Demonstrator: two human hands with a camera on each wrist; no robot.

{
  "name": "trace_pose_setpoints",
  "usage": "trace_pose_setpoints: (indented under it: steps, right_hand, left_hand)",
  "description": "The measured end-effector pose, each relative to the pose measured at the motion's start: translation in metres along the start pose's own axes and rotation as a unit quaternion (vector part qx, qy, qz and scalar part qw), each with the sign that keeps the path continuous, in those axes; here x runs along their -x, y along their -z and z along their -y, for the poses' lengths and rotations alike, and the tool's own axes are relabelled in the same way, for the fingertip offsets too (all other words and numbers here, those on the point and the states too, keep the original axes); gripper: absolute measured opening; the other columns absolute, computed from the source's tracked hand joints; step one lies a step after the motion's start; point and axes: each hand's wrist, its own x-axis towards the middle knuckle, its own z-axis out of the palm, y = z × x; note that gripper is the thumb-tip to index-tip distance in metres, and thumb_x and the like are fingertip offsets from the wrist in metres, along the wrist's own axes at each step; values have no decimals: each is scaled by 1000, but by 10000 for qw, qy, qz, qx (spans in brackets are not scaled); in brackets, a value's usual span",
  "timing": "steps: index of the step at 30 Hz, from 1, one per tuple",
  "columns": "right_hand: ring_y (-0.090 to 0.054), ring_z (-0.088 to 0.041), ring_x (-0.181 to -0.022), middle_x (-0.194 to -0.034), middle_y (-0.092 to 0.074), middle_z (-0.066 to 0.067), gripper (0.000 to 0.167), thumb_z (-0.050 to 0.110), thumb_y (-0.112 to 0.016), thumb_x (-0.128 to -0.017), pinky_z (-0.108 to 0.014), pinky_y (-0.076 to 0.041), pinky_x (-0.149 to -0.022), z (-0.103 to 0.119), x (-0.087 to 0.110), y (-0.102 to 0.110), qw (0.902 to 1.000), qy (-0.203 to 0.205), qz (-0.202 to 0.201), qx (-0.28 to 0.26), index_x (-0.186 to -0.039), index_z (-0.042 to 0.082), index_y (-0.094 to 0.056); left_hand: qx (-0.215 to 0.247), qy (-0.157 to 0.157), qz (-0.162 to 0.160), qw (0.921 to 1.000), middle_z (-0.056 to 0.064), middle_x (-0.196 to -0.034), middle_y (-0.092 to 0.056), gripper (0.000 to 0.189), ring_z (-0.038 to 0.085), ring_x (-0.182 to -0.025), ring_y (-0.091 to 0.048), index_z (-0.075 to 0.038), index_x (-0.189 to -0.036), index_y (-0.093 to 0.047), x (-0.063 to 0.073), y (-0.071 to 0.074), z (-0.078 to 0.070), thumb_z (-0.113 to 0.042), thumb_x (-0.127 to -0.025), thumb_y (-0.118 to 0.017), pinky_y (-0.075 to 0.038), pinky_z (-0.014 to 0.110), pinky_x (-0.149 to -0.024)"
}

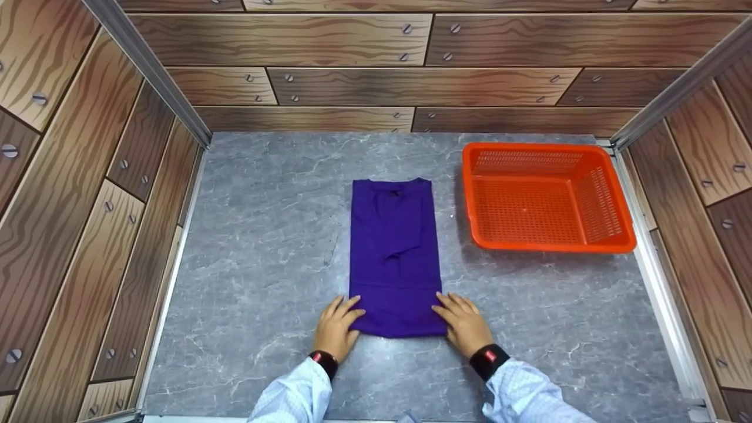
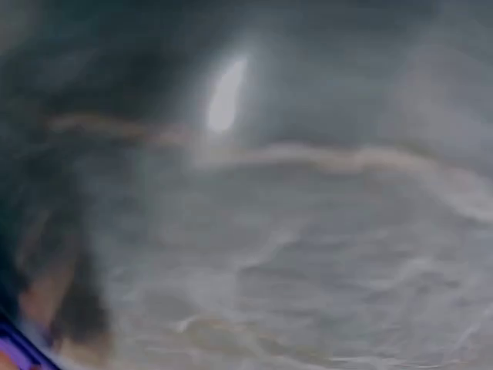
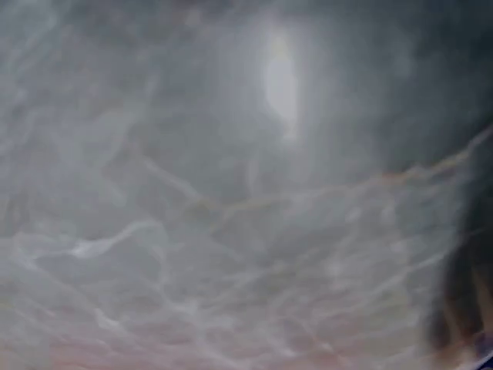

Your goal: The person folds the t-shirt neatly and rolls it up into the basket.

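Observation:
A purple T-shirt (image 1: 396, 235), folded into a long narrow rectangle, lies on the grey marbled surface. Its neckline points away from me, a folded sleeve shows on top, and a crease crosses the cloth above its near edge. At the near left corner, my left hand (image 1: 338, 329) rests spread fingers on the shirt's side. My right hand (image 1: 465, 323) does the same at the near right corner, fingertips over the edge. In the left wrist view only a sliver of purple cloth (image 2: 19, 348) shows at the lower left. The right wrist view shows mostly blurred surface.
An orange-red plastic basket (image 1: 526, 208) with perforated walls stands at the back right, with nothing inside. Wood-patterned panels (image 1: 346, 41) enclose the surface at the back and both sides, with metal strips (image 1: 167, 294) along the edges.

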Motion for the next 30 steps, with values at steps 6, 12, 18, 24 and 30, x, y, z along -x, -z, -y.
trace_pose_setpoints:
  steps: [6,12,18,24,30]
  right_hand:
    - [-59,-42,-120,-127,-67,-13,43,-3,-72,-63,-55,-44,-100,-4,-10,11,9964,-188,-188,-802,-105,7,-71]
    - [-64,-36,-115,-118,-71,-11,32,-2,-68,-72,-50,-47,-99,3,-10,18,9918,-498,-429,-1095,-102,6,-68]
    - [-70,-32,-87,-94,-73,-15,19,3,-63,-88,-46,-55,-76,11,-16,18,9829,-1256,-609,-1205,-106,3,-65]
    - [-65,-38,-64,-73,-66,-19,13,3,-56,-93,-52,-49,-57,6,-37,15,9693,-1849,-648,-1484,-104,-2,-59]
    - [-68,-47,-84,-92,-69,-30,23,8,-52,-99,-58,-52,-73,-2,-59,14,9534,-2311,-416,-1894,-117,-3,-56]
  left_hand:
    - [907,329,23,9953,5,-115,-73,38,38,-121,-59,-11,-104,-72,-13,15,-4,5,-69,-67,-43,51,-104]
    - [1195,424,-206,9917,12,-108,-73,32,35,-116,-63,-7,-104,-67,-17,27,-11,9,-76,-63,-44,52,-104]
    - [1920,1147,-397,9739,15,-109,-69,19,32,-108,-65,-3,-107,-64,-34,28,-21,2,-90,-58,-50,45,-96]
    - [2484,1833,-57,9511,19,-117,-68,21,34,-113,-64,-2,-118,-57,-63,25,-19,-6,-100,-48,-49,47,-98]
    - [2434,2225,-14,9441,20,-120,-67,25,35,-112,-64,-5,-124,-54,-83,19,-10,-15,-104,-44,-49,48,-97]
